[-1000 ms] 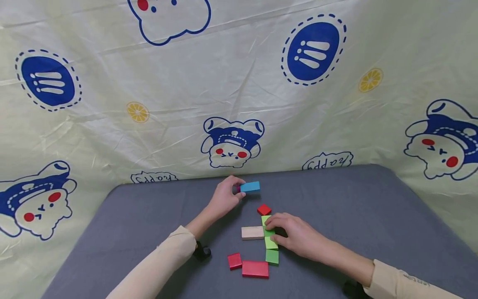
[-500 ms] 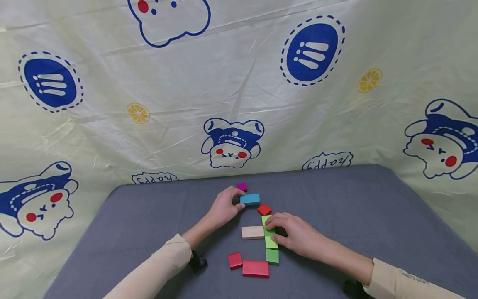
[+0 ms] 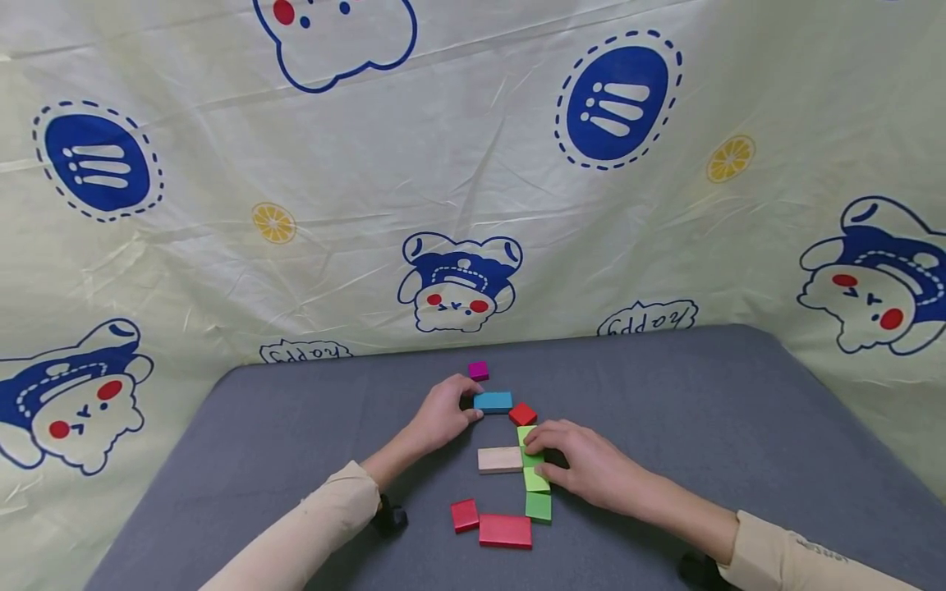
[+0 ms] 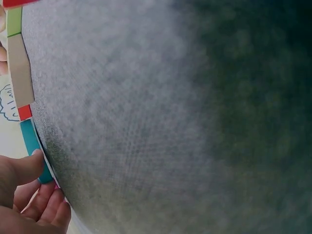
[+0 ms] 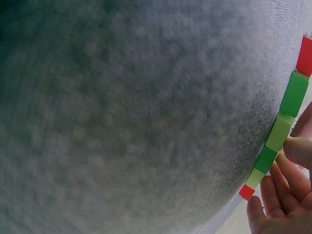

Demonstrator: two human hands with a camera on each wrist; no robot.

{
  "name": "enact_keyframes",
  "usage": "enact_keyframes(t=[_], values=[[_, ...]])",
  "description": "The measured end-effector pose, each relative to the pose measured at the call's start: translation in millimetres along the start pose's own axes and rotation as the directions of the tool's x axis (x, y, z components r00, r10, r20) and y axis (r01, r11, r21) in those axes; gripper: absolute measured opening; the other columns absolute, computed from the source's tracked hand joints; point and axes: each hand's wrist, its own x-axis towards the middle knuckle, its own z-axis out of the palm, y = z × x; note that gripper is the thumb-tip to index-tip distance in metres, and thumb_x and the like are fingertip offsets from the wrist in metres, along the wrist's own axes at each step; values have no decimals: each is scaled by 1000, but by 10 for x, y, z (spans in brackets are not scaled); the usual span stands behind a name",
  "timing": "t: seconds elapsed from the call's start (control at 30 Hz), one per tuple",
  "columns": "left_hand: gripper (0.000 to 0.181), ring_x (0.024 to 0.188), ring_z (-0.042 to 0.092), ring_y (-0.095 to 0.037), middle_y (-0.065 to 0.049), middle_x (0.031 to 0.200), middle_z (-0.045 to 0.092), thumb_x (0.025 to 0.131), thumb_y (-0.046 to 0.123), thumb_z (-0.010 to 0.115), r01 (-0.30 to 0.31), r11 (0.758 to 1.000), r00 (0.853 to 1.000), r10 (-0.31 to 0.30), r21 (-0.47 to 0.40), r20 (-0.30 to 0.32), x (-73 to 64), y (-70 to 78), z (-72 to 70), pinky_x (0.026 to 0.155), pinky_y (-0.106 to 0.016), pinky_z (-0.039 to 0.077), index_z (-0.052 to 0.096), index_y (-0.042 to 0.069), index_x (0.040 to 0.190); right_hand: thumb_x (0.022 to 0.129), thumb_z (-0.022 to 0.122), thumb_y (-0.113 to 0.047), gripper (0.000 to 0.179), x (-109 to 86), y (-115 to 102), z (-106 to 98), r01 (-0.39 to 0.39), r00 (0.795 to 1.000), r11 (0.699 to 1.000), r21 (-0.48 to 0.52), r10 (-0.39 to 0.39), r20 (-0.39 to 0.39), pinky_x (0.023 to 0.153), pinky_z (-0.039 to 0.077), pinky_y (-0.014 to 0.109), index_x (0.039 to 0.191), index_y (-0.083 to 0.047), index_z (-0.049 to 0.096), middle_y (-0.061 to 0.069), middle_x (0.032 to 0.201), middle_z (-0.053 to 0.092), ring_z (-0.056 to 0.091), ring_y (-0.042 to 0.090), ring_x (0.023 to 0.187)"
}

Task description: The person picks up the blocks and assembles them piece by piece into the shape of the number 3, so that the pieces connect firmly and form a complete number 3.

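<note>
My left hand (image 3: 441, 410) pinches a blue block (image 3: 493, 402) by its left end, thumb on the near side and fingers on the far side. The blue block lies close to the left of a small red block (image 3: 522, 414). Below that red block runs a column of light and dark green blocks (image 3: 538, 507). My right hand (image 3: 587, 464) rests at this column, with relaxed, bent fingers touching it. In the right wrist view the thumb (image 5: 297, 150) lies against a light green block (image 5: 280, 131). A plain wooden block (image 3: 499, 460) adjoins the column's left side.
A magenta cube (image 3: 479, 371) sits behind the blue block. Nearer me, a long red block (image 3: 506, 531) and a red square block (image 3: 465, 515) lie left of the column's foot. All are on a grey cloth-covered table (image 3: 332, 427) before a printed curtain (image 3: 355, 164).
My left hand has brought the blue block toward me, down beside the small red block. The magenta cube, earlier partly hidden by that hand, now shows behind it. My right hand stays put.
</note>
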Motion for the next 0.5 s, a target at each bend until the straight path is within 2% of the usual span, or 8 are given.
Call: enact_keyframes(t=[0.5], values=[[27,103,56,-23,-7,109,63,88,11,75,-17,999,1000,16,38,25,-2,-12,12,95,-44,45,69,4,113,87,75,-13,23,0,7,0,-8,1000,1000,13,8,1,97,44,50,110,-15,72,-3,121,61,54,23,117]])
